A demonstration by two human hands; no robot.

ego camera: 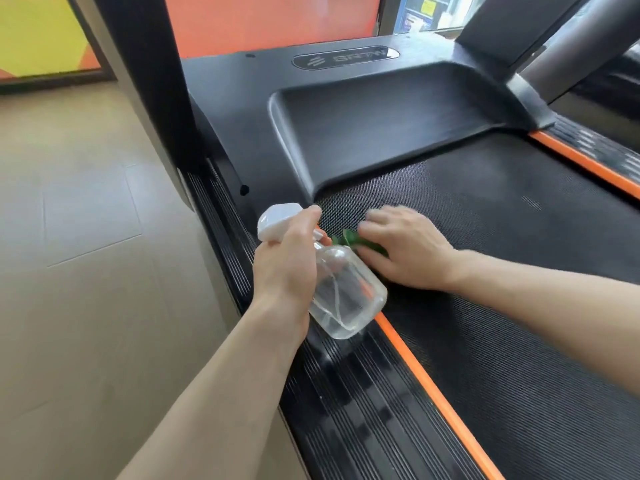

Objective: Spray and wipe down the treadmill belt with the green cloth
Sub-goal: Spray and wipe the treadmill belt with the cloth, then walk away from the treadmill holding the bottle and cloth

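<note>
Green cloth (360, 241) under right hand (405, 252), seemingly flat.

hands: 2 | spray bottle (343, 292): 1 | green cloth (360, 241): 1 | treadmill belt (519, 271): 1

The only lettering that can be made out sits on an oval badge (345, 58) set into the top of the black motor cover (242, 98) at the head of the treadmill. It shows a small striped logo mark on the left, followed by pale capital letters that look like "SRTW", though blur makes the exact letters uncertain. Posters behind the window (420, 12) at the top carry print too small and blurred to read.
</note>
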